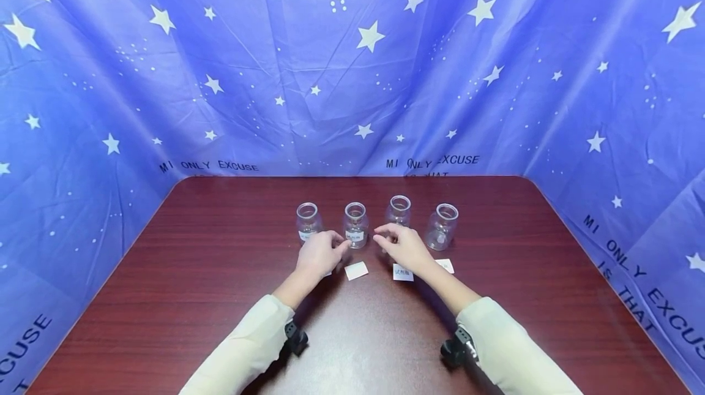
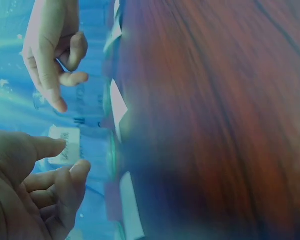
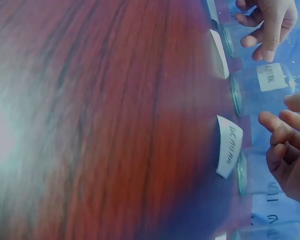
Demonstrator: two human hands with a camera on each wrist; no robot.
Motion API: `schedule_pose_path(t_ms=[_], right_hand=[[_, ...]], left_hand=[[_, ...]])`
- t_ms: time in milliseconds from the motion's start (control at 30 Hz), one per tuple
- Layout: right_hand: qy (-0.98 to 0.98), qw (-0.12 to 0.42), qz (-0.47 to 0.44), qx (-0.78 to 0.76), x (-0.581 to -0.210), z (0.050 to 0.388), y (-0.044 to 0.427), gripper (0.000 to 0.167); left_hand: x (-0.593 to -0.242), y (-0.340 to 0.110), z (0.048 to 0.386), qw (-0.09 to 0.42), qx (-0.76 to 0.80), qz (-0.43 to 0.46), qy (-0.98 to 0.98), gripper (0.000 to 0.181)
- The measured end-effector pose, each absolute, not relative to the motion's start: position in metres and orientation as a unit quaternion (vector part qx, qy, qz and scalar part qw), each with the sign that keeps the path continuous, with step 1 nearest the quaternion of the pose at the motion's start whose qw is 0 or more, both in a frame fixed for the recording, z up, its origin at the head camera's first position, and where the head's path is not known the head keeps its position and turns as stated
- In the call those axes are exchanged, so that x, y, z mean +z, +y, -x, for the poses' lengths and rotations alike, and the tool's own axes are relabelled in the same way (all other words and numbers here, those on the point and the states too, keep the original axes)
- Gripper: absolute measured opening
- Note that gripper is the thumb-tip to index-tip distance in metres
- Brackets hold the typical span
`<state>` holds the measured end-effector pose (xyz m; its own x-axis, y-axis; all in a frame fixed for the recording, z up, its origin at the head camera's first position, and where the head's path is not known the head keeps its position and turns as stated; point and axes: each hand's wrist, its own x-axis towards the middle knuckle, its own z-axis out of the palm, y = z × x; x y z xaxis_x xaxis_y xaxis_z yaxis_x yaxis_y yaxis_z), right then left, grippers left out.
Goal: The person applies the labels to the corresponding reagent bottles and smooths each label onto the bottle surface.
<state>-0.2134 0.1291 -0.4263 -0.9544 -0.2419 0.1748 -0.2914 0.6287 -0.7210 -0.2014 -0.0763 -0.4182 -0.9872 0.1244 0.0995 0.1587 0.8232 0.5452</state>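
Note:
A row of clear glass jars stands on the table. The left jar (image 1: pixel 308 217) bears a white label with printed characters, partly covered by my left hand (image 1: pixel 321 254). The second jar (image 1: pixel 355 214) has a similar label (image 3: pixel 271 76) on its front. My left hand is just beside that label, fingers loosely bent and holding nothing; whether a fingertip touches it I cannot tell. My right hand (image 1: pixel 404 248) hovers in front of the third jar (image 1: pixel 399 205), fingers bent and apart, with nothing between them. No label shows on the far right jar (image 1: pixel 442 229).
White paper cards lie before the jars: a blank-looking one (image 1: pixel 357 270), a printed one (image 1: pixel 403 272) and another (image 1: pixel 443 266) partly behind the right forearm. A further card edge shows beside the left wrist. Blue star-patterned cloth (image 1: pixel 352 64) hangs around the dark red table (image 1: pixel 165 297).

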Motion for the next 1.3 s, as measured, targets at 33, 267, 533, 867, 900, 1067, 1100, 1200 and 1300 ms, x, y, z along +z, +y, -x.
schedule_pose_path(t_ms=[33, 267, 533, 867, 900, 1067, 1100, 1200, 1300], right_hand=[[-0.904, 0.035, -0.153, 0.398, -0.425, 0.212, 0.131, 0.025], [-0.917, 0.039, -0.180, 0.353, -0.420, 0.203, 0.151, 0.017], [-0.925, 0.010, -0.185, 0.332, -0.421, 0.194, 0.170, 0.016], [-0.935, 0.004, -0.224, 0.276, -0.426, 0.185, 0.186, 0.019], [-0.937, 0.007, -0.229, 0.264, -0.426, 0.184, 0.187, 0.019], [-0.942, 0.016, -0.249, 0.225, -0.427, 0.180, 0.188, 0.024], [-0.942, 0.015, -0.251, 0.221, -0.427, 0.179, 0.189, 0.024], [-0.945, 0.012, -0.253, 0.208, -0.429, 0.178, 0.189, 0.025], [-0.946, 0.011, -0.254, 0.202, -0.432, 0.178, 0.190, 0.023]], left_hand=[[-0.417, -0.075, 0.200, 0.027, -0.285, 0.079, -0.955, 0.028], [-0.414, -0.059, 0.192, 0.004, -0.284, 0.143, -0.948, 0.020], [-0.420, -0.037, 0.186, -0.041, -0.301, 0.176, -0.936, 0.020], [-0.431, -0.014, 0.185, -0.065, -0.290, 0.184, -0.937, 0.022], [-0.433, -0.012, 0.185, -0.062, -0.287, 0.188, -0.937, 0.021], [-0.437, -0.007, 0.187, -0.052, -0.280, 0.190, -0.940, 0.020], [-0.438, -0.006, 0.188, -0.052, -0.282, 0.188, -0.939, 0.020], [-0.439, -0.005, 0.188, -0.058, -0.283, 0.179, -0.940, 0.019], [-0.439, -0.003, 0.189, -0.061, -0.285, 0.172, -0.941, 0.018]])
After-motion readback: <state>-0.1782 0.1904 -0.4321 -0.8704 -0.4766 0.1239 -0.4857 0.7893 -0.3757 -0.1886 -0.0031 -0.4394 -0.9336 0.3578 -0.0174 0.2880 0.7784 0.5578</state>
